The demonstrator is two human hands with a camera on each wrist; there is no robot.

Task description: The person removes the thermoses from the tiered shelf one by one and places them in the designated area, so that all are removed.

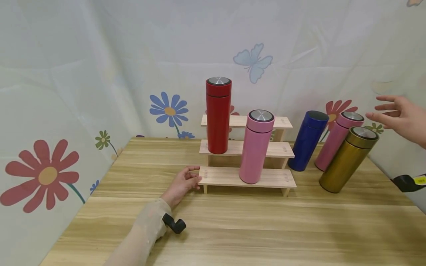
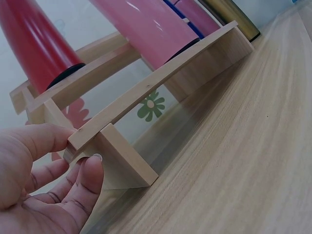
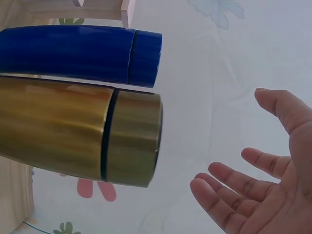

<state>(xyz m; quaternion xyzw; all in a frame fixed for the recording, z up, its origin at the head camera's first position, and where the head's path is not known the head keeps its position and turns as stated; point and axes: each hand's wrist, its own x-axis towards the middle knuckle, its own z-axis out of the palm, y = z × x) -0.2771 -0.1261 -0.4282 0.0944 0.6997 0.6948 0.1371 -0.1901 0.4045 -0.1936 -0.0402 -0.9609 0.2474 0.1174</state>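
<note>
Five bottles (image 1: 257, 147), one rack (image 1: 221, 176)

Wood-grain table (image 1: 253, 229); behind it, pale cloth backdrop (image 1: 149, 44) printed with blue butterfly (image 1: 254, 63), red flower (image 1: 48, 176) at left.

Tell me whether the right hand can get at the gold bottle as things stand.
Probably yes: the right hand is empty, and its wrist view shows nothing between its fingers and the gold bottle.
</note>
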